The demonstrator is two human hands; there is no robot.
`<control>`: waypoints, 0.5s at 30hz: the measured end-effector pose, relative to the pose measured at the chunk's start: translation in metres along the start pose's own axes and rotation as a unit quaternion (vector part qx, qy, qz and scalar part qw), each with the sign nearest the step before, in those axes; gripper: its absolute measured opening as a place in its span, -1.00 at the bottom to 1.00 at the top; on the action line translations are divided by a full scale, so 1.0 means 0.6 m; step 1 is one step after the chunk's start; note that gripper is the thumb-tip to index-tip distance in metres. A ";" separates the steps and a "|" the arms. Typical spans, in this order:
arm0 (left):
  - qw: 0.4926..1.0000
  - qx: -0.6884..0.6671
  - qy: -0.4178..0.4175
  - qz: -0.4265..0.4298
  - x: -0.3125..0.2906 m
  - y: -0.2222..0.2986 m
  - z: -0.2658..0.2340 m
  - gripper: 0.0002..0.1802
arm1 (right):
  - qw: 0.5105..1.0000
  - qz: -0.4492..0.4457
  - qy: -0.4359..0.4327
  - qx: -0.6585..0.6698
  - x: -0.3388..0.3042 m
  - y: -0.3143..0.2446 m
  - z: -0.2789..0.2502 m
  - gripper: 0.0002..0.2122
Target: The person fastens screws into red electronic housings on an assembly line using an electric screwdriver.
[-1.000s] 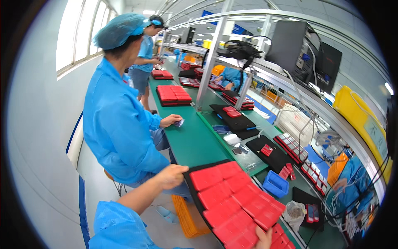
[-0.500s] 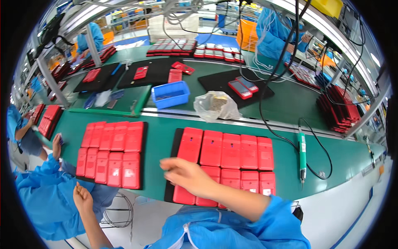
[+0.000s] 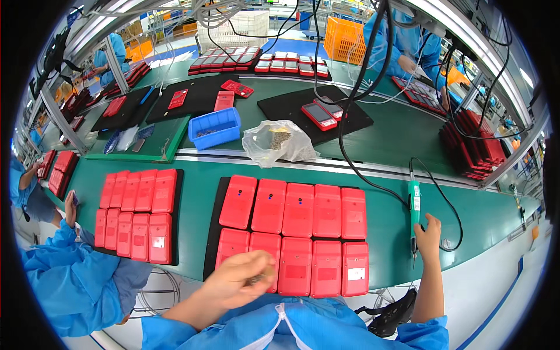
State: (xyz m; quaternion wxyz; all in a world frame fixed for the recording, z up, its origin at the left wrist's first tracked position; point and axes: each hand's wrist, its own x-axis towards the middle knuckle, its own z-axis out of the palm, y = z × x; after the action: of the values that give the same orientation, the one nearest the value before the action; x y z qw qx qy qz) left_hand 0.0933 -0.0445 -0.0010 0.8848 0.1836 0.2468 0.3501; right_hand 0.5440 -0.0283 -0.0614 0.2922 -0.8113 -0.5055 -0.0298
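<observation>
A green table [image 3: 196, 221] runs across a bright room. At left, ten red cases [image 3: 129, 189] lie on a black pad [image 3: 177, 201]. A blue bin [image 3: 216, 140] holds things too small to tell. The left hand [image 3: 235, 284] curls closed around tiny bits [image 3: 255, 280], over ten more red cases [image 3: 294, 265]. Three of these have dark dots; the rest seem bare, so most look left to do. A clear bag [image 3: 261, 153] holds small bits [image 3: 280, 140]. A green driver [image 3: 415, 201] lies beside the right hand [image 3: 430, 238], its fingers open.

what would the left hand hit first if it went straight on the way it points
Probably the middle red case in the near row, though the hand might pass above it.
</observation>
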 end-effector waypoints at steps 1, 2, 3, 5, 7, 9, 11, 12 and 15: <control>0.999 -0.015 -0.008 -0.032 0.019 -0.010 0.006 -0.75 | 1.000 0.013 -0.024 0.013 0.008 0.002 0.014 -0.63; 0.999 -0.012 -0.003 -0.031 0.036 -0.021 0.009 -0.75 | 0.999 0.014 -0.027 0.018 0.014 -0.007 0.016 -0.63; 0.998 -0.029 -0.011 -0.051 0.052 -0.031 0.012 -0.75 | 0.995 0.048 -0.072 0.047 0.021 -0.022 0.016 -0.62; 0.996 -0.045 -0.014 -0.073 0.079 -0.050 0.026 -0.76 | 0.986 0.085 -0.121 0.078 0.034 -0.036 0.020 -0.60; 0.994 -0.024 -0.005 -0.104 0.104 -0.065 0.044 -0.75 | 0.988 0.088 -0.089 0.088 0.046 -0.039 0.025 -0.60; 0.992 -0.004 -0.025 -0.120 0.132 -0.075 0.058 -0.74 | 0.989 0.060 -0.091 0.102 0.068 -0.017 0.035 -0.61; 0.982 0.035 -0.034 -0.184 0.163 -0.079 0.068 -0.74 | 0.989 0.035 -0.090 0.114 0.084 -0.010 0.037 -0.62; 0.981 0.031 -0.045 -0.187 0.177 -0.087 0.061 -0.73 | 0.975 0.071 -0.142 0.155 0.092 -0.008 0.033 -0.62; 0.979 0.078 -0.001 -0.186 0.208 -0.083 0.080 -0.72 | 0.931 0.142 -0.242 0.233 0.104 -0.006 0.012 -0.62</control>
State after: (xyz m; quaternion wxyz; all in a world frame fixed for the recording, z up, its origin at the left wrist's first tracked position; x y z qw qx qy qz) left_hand 0.2259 0.0026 -0.0252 0.9177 0.2034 0.3022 0.1587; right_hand 0.5696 0.0264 -0.0441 0.3430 -0.7660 -0.4334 0.3282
